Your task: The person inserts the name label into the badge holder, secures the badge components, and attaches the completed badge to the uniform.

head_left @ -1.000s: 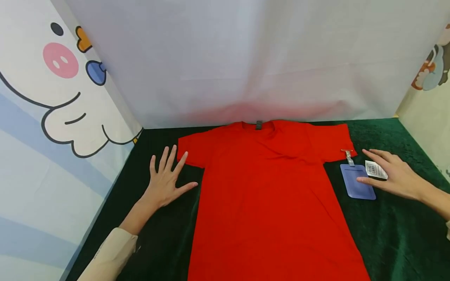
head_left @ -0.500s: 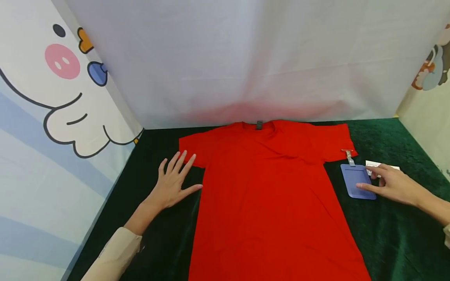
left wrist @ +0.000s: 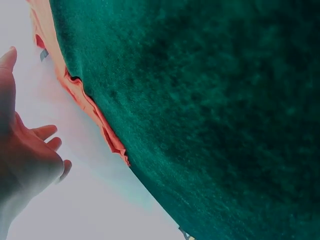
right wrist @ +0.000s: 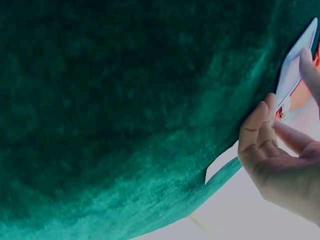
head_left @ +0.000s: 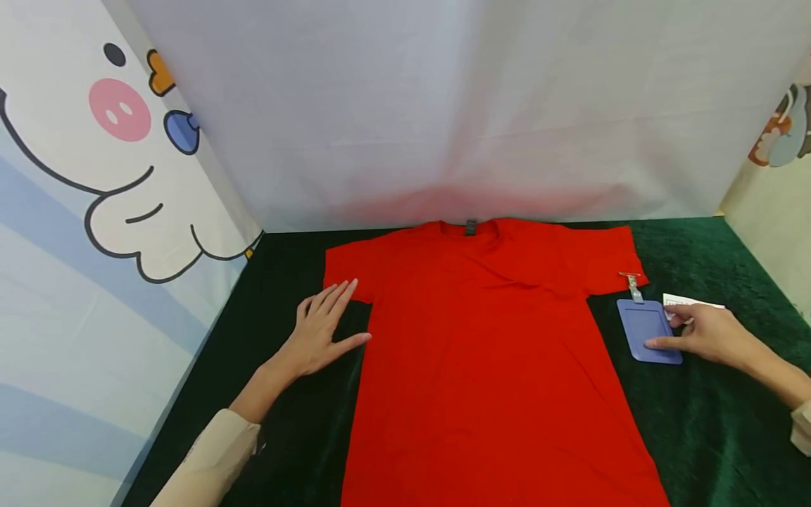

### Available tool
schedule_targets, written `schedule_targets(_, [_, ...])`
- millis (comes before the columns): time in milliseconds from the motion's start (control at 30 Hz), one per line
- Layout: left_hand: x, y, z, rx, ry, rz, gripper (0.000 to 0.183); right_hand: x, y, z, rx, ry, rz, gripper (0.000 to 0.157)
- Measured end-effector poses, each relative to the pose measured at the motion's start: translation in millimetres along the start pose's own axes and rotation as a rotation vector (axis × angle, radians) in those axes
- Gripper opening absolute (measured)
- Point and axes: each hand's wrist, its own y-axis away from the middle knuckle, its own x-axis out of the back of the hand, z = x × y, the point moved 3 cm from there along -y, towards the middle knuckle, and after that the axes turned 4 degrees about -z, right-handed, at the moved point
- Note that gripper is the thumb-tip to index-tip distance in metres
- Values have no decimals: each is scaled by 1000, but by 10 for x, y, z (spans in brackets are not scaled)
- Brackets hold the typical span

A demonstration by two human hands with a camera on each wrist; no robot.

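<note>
A red T-shirt (head_left: 481, 380) lies spread flat, collar at the back. By its right sleeve is a blue badge holder (head_left: 638, 327), joined to the sleeve's edge by a metal clip (head_left: 634, 287). My right hand (head_left: 712, 334) holds the badge holder at its right side, thumb on the front face and fingers curled at the edge, as the right wrist view also shows. A white printed card (head_left: 679, 300) sits behind those fingers, partly hidden by them. My left hand (head_left: 319, 338) has its fingers extended, fingertips overlapping the left sleeve's lower edge.
Dark green cloth (head_left: 728, 429) covers the table. A white curtain (head_left: 393, 105) hangs along the back edge. Cartoon-printed panels stand at the left (head_left: 70, 296) and right (head_left: 769, 232). The shirt runs out of view at the front.
My right hand has drawn back from over the card and curled its fingers at the badge holder's edge. My left hand has shifted slightly right and nearer, its fingers closer together.
</note>
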Motion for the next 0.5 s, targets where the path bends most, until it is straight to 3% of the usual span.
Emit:
schedule_targets(333, [-29, -33, 24, 32, 279, -35, 87, -3, 17, 3, -105, -148, -66, 74])
schedule_targets(500, [-7, -59, 56, 25, 303, -29, 84, 7, 1, -13, -132, -202, -91, 60])
